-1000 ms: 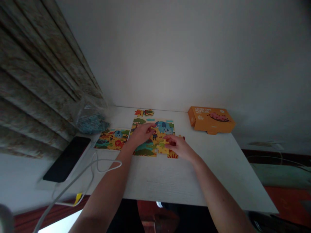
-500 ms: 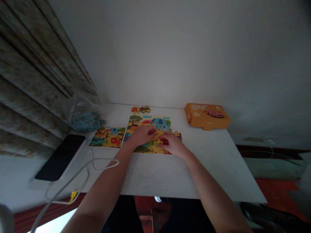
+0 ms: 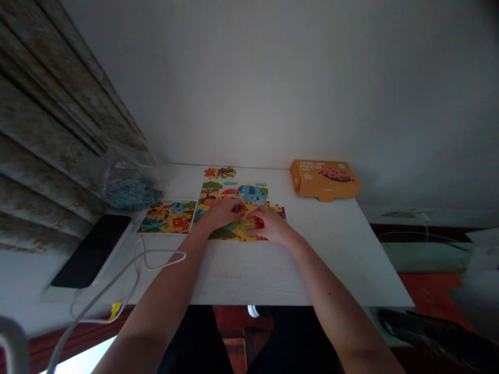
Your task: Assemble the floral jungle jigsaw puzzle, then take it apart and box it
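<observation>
– What is near?
– Just below the frame's centre, the right hand (image 3: 273, 227) and the left hand (image 3: 219, 214) curl over the puzzle (image 3: 239, 226); I cannot tell if either grip is grasping something.
– And farther?
– The orange box (image 3: 327, 182), right of centre.

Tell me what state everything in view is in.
Puzzle: partly joined, right edge uneven
Loose pieces: set apart behind puzzle
Picture card: flat, face up
Orange box: front tab sticking out
Phone: screen dark
Plastic bag: holding blue contents
Cable: looped
Left hand: fingers curled over puzzle
Right hand: fingers bent over puzzle
</observation>
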`<state>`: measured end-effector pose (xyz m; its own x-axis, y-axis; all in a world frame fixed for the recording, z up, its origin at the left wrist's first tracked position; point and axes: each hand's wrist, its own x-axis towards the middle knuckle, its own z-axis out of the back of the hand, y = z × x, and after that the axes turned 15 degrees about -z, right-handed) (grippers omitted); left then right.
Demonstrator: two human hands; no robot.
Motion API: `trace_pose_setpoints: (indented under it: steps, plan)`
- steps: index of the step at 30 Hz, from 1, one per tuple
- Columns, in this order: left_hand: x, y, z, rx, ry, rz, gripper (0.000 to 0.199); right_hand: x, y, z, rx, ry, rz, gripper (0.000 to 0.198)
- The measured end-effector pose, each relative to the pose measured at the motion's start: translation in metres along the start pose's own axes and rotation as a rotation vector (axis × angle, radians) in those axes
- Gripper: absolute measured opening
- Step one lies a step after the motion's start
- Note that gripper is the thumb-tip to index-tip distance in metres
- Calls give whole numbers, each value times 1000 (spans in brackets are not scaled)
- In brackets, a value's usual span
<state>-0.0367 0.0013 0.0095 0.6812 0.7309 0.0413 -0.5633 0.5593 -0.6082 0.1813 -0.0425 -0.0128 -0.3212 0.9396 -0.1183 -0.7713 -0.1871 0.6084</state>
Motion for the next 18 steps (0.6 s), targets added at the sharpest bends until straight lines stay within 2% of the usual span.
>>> trace_pose_setpoints:
  steps: [6,14,18]
  plan:
    - [3,2,-3,-49,-59,-14,12,0,1,0,-19,-21,-37,43]
    - [2,0,-4,-21,-25,-9,16,-2,-1,1,0,6,-4,35]
    - [1,2,-4,-5,-10,-3,20,-3,1,2,2,18,1,37]
